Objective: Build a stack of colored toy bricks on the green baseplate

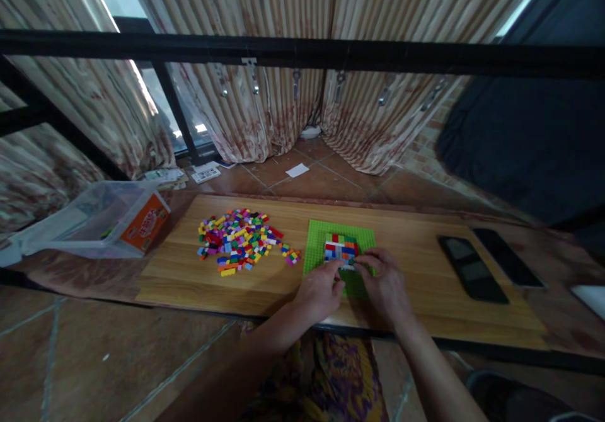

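Observation:
A green studded baseplate [314, 236] lies on the wooden board, carrying a low block build [341, 245] of red, white, blue, orange and green toy bricks. My left hand [320, 291] is closed, its fingertips against the front left edge of the build. At the front right corner, my right hand [385, 285] has its thumb and fingers pinched together, touching or very near the bricks. Whatever small piece may sit between those fingertips is hidden. To the left is a loose pile of colourful toy bricks [243, 239].
A clear plastic box [94, 214] with an orange label stands left of the wooden board [278, 296]. Two dark phone-like slabs [472, 269] lie to the right. A black metal bar [302, 53] crosses in front of the striped curtains [283, 6].

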Tool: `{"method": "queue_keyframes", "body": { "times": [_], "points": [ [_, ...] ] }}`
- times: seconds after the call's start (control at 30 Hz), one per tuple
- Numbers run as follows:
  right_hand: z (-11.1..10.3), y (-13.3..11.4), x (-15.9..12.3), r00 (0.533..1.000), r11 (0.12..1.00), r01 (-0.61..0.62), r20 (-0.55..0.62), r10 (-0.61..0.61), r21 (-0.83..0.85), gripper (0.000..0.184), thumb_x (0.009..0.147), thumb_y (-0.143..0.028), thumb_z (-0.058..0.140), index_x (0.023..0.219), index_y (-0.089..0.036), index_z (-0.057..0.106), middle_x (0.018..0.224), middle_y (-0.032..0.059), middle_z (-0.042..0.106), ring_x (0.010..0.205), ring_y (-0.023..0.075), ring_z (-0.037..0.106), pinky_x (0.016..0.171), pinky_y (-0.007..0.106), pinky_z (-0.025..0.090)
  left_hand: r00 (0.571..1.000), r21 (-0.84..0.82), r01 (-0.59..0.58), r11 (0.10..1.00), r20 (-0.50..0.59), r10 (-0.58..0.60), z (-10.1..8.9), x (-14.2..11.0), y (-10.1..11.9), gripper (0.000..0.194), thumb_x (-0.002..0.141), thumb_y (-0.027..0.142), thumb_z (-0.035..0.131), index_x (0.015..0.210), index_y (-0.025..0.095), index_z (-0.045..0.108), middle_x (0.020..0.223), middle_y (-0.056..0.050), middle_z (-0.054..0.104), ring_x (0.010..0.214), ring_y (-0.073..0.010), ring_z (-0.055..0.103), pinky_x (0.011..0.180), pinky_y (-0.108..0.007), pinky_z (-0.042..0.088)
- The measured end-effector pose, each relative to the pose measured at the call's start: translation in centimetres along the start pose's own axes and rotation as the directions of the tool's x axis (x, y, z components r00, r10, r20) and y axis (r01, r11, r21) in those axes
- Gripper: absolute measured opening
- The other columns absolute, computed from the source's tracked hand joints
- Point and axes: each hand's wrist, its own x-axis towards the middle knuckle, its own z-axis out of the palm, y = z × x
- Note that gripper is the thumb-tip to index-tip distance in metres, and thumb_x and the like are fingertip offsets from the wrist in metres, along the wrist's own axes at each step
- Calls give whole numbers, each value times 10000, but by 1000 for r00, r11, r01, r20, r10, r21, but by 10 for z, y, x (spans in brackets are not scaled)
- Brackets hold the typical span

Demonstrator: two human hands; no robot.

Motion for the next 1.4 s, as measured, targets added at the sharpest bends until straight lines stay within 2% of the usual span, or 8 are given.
{"method": "queue_keyframes", "body": {
  "times": [0.3,0.4,0.67,0.93,1.2,1.4],
  "points": [
    [-9,-10,11,978,974,172,141,-152,-144,258,906,-200,455,816,-194,696,907,94,640,848,219,585,814,361,487,998,65,-54,996,29,52,1,2,3,460,841,158,513,1299,188,496,1016,-48,674,948,-197,624,911,-360,512],
    [-10,-11,14,970,969,190,181,-161,-155,259,902,-173,449,809,-195,690,893,88,642,830,212,586,788,342,486,998,77,-61,995,24,59,2,1,3,466,839,154,508,1304,176,489,1033,-60,668,951,-204,621,904,-368,516],
    [-8,-13,13,993,996,67,104,-60,-62,246,881,-216,496,772,-198,716,857,79,666,807,203,616,775,326,481,998,77,-59,995,26,58,1,1,5,471,841,148,504,1312,171,486,1050,-69,663,969,-204,619,928,-370,508],
    [-3,-7,6,991,989,-131,29,129,71,264,858,-380,542,827,-211,741,906,72,683,814,207,639,780,348,491,998,64,-67,996,21,66,1,1,3,464,845,150,500,1309,173,491,1048,-69,668,965,-206,620,924,-373,507],
    [1,-9,4,980,968,-199,18,199,150,274,842,-426,568,833,-217,744,925,66,683,827,209,646,778,354,494,998,61,-60,996,28,58,1,2,3,462,842,143,503,1303,176,491,1030,-62,671,953,-203,622,913,-370,509],
    [-2,-8,4,988,978,-151,7,151,143,292,858,-417,548,830,-204,745,899,72,683,817,206,645,773,346,499,997,61,-73,995,23,71,2,2,2,471,840,139,502,1309,179,487,1024,-58,669,958,-198,620,919,-364,506]
  ]
}}
